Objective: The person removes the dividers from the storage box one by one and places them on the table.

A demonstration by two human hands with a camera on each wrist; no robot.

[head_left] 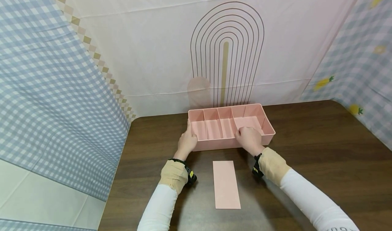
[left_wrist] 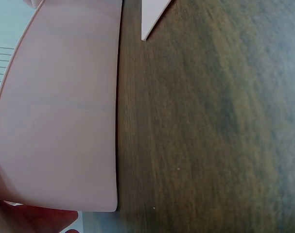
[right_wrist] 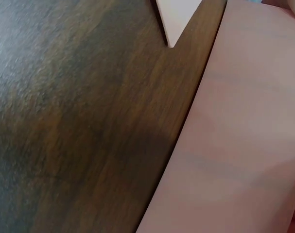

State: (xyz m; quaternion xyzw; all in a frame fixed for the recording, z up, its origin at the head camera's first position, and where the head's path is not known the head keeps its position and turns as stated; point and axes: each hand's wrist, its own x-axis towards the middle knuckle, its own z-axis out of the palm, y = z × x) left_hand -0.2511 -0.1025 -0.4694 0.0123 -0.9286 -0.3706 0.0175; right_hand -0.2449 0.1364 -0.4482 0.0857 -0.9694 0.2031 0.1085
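A pink divided organizer box point(head_left: 215, 144) stands on the table, split by thin upright dividers point(head_left: 219, 123) into several compartments, the widest at the right. My left hand point(head_left: 187, 141) holds its left end, fingers along the outer side wall and thumb by the front corner. Over the front wall reaches my right hand point(head_left: 249, 139), its curled fingers gripping the rim where a divider meets the wide compartment; those fingertips are partly hidden. In front of the box lies a flat pink rectangular panel point(head_left: 226, 185), between my forearms and untouched.
The dark wood table point(head_left: 147, 149) runs beneath everything. Behind the box hangs a white cloth point(head_left: 153, 54) printed with arches. Blue checked cloth point(head_left: 61, 88) borders the table's left side, and a similar one with fruit prints point(head_left: 361, 64) hangs at the right.
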